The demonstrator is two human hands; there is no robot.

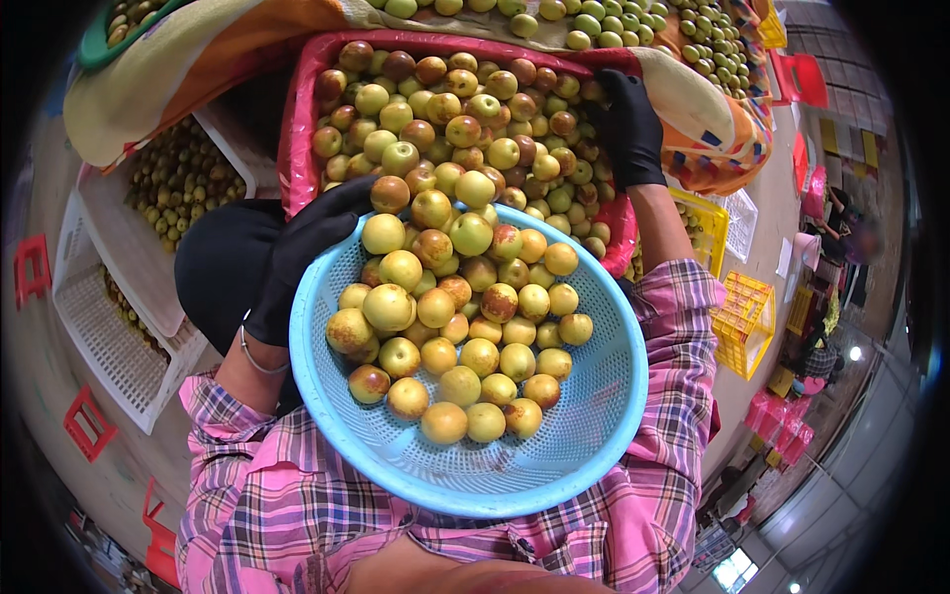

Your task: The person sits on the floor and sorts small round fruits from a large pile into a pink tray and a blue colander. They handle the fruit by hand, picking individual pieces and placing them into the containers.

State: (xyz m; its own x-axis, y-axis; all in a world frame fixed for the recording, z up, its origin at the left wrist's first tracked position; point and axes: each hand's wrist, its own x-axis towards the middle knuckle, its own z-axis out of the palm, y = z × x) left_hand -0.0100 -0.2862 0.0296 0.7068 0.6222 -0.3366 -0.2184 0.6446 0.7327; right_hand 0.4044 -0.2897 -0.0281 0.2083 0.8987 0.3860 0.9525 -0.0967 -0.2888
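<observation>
A round light-blue plastic basket [319,396], full of holes, rests tilted against my lap. Green-to-brown jujubes [435,307] fill its far part. Its far rim lies over the near side of a crate lined in red plastic [305,109], where more jujubes [460,129] are heaped. My left hand [312,243], in a black glove, grips the basket's left rim, its fingers stretching toward the crate. My right hand [630,124], also black-gloved, is at the crate's far right corner against the jujubes; its fingertips are partly hidden.
A patterned cloth [228,64] with green jujubes on it lies beyond the crate. White crates [129,337] holding jujubes stand at left, near red stools [89,424]. Yellow crates [744,322] are at right. People work in the right background.
</observation>
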